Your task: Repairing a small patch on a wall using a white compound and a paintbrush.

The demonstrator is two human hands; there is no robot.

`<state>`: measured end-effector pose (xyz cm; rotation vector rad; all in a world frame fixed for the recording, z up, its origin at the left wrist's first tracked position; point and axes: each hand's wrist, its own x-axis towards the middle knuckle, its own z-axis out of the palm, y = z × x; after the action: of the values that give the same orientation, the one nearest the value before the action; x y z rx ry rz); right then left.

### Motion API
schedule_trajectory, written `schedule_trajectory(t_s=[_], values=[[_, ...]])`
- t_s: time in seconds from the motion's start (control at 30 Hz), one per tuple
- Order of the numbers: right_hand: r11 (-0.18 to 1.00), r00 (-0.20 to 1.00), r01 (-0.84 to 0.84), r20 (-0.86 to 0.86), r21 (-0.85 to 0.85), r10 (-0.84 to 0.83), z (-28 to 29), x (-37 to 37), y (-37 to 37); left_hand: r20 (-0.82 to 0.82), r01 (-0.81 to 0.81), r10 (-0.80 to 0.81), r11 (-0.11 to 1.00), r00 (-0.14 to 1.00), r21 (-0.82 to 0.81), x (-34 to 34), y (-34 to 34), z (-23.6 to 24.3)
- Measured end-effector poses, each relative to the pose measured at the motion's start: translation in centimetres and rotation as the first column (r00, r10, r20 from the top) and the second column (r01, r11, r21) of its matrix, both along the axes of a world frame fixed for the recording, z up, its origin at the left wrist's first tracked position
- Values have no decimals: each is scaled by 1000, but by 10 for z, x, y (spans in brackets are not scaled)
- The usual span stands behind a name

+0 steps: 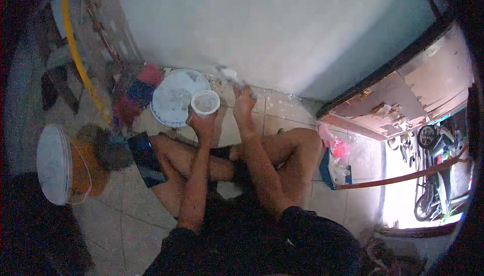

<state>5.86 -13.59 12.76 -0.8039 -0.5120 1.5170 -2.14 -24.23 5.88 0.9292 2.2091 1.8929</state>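
My left hand (202,124) is closed around a small clear plastic cup (205,102) with a pale rim, its mouth turned up toward me. Against the base of the wall, my right hand (244,104) grips what looks like a putty knife (231,75) with a whitish end; blur hides its exact shape. That end is close to the wall, and I cannot tell whether it touches. Beside the cup, a large round white lid (169,99) smeared with grey lies on the tiles, partly covered by the cup and my left hand.
An orange bucket (83,167) with a white lid stands at left, near a yellow strip (75,57) and red-and-blue cloth (140,93). A pink plastic bag (337,146) lies right of my knee. Beyond are a peeling door panel (390,102) and a motorcycle (441,170).
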Motion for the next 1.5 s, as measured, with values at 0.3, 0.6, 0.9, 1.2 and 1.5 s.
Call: schedule_trajectory(t_s=[0.3,0.6,0.9,1.2,1.5], values=[[683,951,74,-257,727,171,234,16,25,-53,-43,46,998,998,53,10,9,34],[818,864,96,361,567,-352,-34,21,90,-88,50,-36,985,995,168,29,23,45],[946,972,-57,-198,319,126,80,-1,35,9,36,-40,969,999,245,1,12,3],[563,942,227,-325,795,79,255,5,60,9,-3,3,997,1000,74,25,3,49],[847,977,174,18,502,-212,41,-22,31,-42,73,-67,985,997,158,21,0,50]])
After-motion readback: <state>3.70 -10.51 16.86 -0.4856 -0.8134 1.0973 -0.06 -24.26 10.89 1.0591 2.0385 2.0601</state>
